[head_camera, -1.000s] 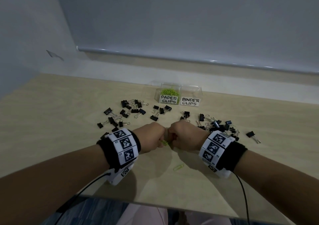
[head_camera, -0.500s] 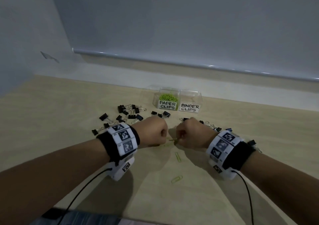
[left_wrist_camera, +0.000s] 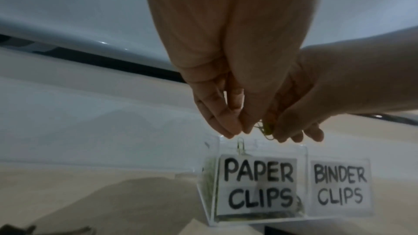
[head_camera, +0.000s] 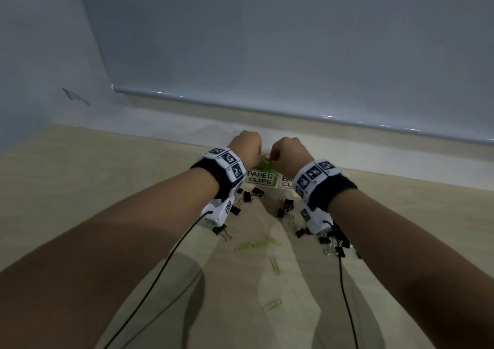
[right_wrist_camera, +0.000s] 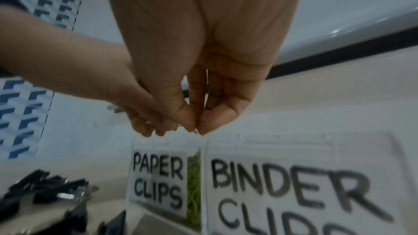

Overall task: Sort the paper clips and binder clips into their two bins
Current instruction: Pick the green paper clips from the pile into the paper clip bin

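Paper clips (left_wrist_camera: 267, 129) between both hands' fingertips (left_wrist_camera: 228, 128)

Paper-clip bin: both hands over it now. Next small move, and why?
Probably let go: the left hand and right hand pinch green wire paper clips just above the clear plastic bin labelled PAPER CLIPS, so parting the fingertips should drop them in.

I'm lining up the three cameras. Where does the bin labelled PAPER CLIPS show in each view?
Head: PAPER CLIPS bin, centre, between the wrists, just below both hands.
Left wrist: lower centre-right, under the fingertips.
Right wrist: lower centre-left.
Shared landmark: the BINDER CLIPS bin, adjoining on its right.
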`<state>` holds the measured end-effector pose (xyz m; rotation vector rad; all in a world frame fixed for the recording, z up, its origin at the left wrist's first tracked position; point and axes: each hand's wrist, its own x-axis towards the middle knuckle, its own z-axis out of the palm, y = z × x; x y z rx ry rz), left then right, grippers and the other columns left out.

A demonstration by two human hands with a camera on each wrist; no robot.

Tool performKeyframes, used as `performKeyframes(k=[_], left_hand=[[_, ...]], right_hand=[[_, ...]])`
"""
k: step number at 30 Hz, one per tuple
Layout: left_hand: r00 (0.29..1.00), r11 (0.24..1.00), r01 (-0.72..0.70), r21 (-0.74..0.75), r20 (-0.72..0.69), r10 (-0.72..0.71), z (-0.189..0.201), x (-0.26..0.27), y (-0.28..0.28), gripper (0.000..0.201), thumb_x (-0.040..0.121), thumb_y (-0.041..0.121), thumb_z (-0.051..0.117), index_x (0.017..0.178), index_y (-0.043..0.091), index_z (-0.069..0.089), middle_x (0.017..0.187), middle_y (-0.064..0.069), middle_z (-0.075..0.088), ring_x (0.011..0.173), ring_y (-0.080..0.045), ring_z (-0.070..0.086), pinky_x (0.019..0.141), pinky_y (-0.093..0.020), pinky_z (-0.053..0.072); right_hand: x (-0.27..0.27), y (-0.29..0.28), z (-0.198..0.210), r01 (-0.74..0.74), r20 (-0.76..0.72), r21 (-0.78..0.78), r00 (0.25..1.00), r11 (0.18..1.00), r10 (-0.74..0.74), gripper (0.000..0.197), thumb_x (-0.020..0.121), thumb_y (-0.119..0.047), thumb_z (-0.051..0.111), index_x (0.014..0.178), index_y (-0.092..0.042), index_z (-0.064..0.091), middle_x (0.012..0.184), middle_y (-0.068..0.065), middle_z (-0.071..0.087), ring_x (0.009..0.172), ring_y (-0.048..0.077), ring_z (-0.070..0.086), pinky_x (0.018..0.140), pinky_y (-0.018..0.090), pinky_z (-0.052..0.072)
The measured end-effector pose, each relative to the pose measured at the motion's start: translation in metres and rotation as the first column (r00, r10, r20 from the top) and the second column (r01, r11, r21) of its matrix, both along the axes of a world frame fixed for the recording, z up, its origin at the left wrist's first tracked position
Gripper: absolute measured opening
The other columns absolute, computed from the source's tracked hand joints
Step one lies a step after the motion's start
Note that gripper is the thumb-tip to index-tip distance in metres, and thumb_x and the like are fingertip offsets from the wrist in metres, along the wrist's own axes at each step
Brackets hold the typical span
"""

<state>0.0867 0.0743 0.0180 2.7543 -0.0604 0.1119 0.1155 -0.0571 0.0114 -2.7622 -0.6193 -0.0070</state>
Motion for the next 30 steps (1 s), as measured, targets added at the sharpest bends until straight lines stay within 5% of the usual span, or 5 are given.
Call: performKeyframes(k=[7, 11, 14, 22, 30], left_hand=[[0.995, 0.995, 0.095, -0.022, -0.009, -0.095, 0.002, -0.038, 0.009, 0.010, 0.085, 0.014, 0.068, 0.088, 0.006, 0.073, 0.089, -0.007, 0.071, 0.084, -0.022, 0.067, 0.079, -0.029, 0.053], [0.933, 0.974, 0.217, -0.067, -0.280, -0.227, -0.008, -0.100, 0.008, 0.006, 0.081, 0.016, 0.072, 0.081, 0.010, 0.072, 0.072, 0.007, 0.066, 0.066, -0.008, 0.063, 0.065, -0.025, 0.055], [0.891, 0.971, 0.236, 0.038, -0.407, -0.201, -0.027, -0.127, 0.005, 0.023, 0.077, 0.025, 0.078, 0.089, 0.008, 0.069, 0.075, 0.004, 0.060, 0.069, -0.012, 0.055, 0.056, -0.019, 0.041], [0.893, 0.984, 0.180, -0.002, -0.419, -0.164, -0.043, -0.139, 0.002, 0.012, 0.083, 0.015, 0.071, 0.085, 0.004, 0.077, 0.089, -0.007, 0.075, 0.082, -0.013, 0.066, 0.069, -0.022, 0.046], [0.961, 0.977, 0.160, -0.142, -0.204, -0.187, -0.039, -0.143, -0.008, 0.012, 0.085, 0.007, 0.057, 0.090, 0.017, 0.051, 0.076, 0.001, 0.057, 0.071, -0.022, 0.057, 0.064, -0.030, 0.046]], right_hand=[[-0.037, -0.019, 0.004, -0.159, 0.031, -0.052, 0.987, 0.986, 0.161, 0.021, 0.086, -0.007, 0.055, 0.097, -0.007, 0.073, 0.100, 0.010, 0.069, 0.092, 0.025, 0.063, 0.079, 0.030, 0.049], [-0.088, -0.039, -0.001, -0.285, -0.204, -0.118, 0.945, 0.951, 0.258, 0.016, 0.083, -0.011, 0.060, 0.088, -0.007, 0.074, 0.090, 0.007, 0.072, 0.084, 0.020, 0.065, 0.081, 0.035, 0.055], [-0.112, -0.043, -0.017, -0.306, -0.322, -0.242, 0.921, 0.921, 0.222, 0.016, 0.081, -0.016, 0.061, 0.088, -0.004, 0.069, 0.090, 0.011, 0.069, 0.084, 0.026, 0.063, 0.072, 0.034, 0.052], [-0.132, -0.036, -0.027, -0.208, -0.357, -0.238, 0.927, 0.949, 0.114, 0.027, 0.090, -0.022, 0.048, 0.089, 0.002, 0.062, 0.097, 0.020, 0.067, 0.091, 0.034, 0.062, 0.081, 0.042, 0.052], [-0.154, -0.054, -0.026, -0.156, -0.263, -0.080, 0.956, 0.985, 0.130, 0.015, 0.080, -0.003, 0.051, 0.084, -0.015, 0.059, 0.080, 0.002, 0.057, 0.075, 0.021, 0.056, 0.060, 0.028, 0.043]])
